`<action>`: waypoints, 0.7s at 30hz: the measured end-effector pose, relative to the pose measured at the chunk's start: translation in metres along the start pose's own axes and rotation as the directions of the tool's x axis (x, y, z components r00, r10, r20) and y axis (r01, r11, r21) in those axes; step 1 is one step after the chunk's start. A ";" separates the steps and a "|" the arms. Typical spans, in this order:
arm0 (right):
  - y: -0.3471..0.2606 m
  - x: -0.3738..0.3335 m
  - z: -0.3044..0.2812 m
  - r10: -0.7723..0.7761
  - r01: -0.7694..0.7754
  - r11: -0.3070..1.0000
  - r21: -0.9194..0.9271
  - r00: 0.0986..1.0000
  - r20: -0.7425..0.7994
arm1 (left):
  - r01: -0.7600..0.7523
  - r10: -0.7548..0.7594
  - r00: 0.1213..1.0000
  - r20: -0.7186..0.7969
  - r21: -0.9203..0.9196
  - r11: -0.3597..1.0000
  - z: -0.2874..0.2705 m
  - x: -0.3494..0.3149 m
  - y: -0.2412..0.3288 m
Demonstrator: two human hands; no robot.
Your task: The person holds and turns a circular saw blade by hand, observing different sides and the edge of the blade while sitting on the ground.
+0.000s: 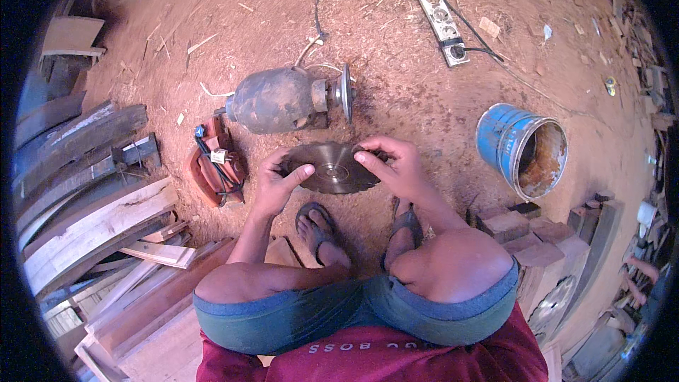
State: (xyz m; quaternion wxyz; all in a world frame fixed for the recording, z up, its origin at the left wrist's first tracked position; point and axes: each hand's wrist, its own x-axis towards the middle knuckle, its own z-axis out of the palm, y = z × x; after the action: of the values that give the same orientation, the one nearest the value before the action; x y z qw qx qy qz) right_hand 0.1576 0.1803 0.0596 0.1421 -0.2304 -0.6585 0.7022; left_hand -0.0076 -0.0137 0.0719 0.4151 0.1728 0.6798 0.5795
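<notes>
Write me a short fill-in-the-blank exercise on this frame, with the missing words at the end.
1. The left hand and right hand hold the round metal saw blade, whose rim is lined with ____.
2. The worn cylindrical metal bucket is painted ____ outside.
3. The plug in the long white power strip is ____ in colour.
4. The reddish tool with a bundled cord lies on the person's ____ side.

Missing words: teeth; blue; black; left.

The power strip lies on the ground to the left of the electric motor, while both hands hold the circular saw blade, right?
Not quite: the head view shows the power strip to the right of the electric motor. The left hand and right hand do hold the circular saw blade.
</notes>
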 end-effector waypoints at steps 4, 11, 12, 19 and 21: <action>-0.028 0.002 -0.004 -0.201 0.203 0.979 -0.018 0.977 0.068 | -0.130 0.130 0.991 0.011 0.114 0.985 -0.008 -0.005 0.018; -0.041 0.002 -0.005 -0.391 0.391 0.920 0.021 0.916 0.088 | -0.333 0.332 0.943 0.025 0.027 0.943 -0.008 -0.007 0.018; -0.042 0.002 -0.005 -0.393 0.393 0.919 0.020 0.916 0.085 | -0.340 0.340 0.940 0.034 -0.003 0.940 -0.009 -0.008 0.018; -0.044 0.001 -0.006 -0.421 0.420 0.907 0.036 0.902 0.091 | -0.373 0.375 0.925 0.059 -0.042 0.927 -0.007 -0.009 0.020; -0.044 0.000 -0.006 -0.420 0.418 0.907 0.040 0.902 0.095 | -0.372 0.375 0.925 0.057 -0.048 0.927 -0.006 -0.009 0.021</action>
State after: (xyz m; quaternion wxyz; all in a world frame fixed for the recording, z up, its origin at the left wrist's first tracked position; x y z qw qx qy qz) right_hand 0.1559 0.1899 0.1028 0.2584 -0.0462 -0.6923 0.6722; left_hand -0.0121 -0.0185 0.0946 0.3222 0.3102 0.6101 0.6541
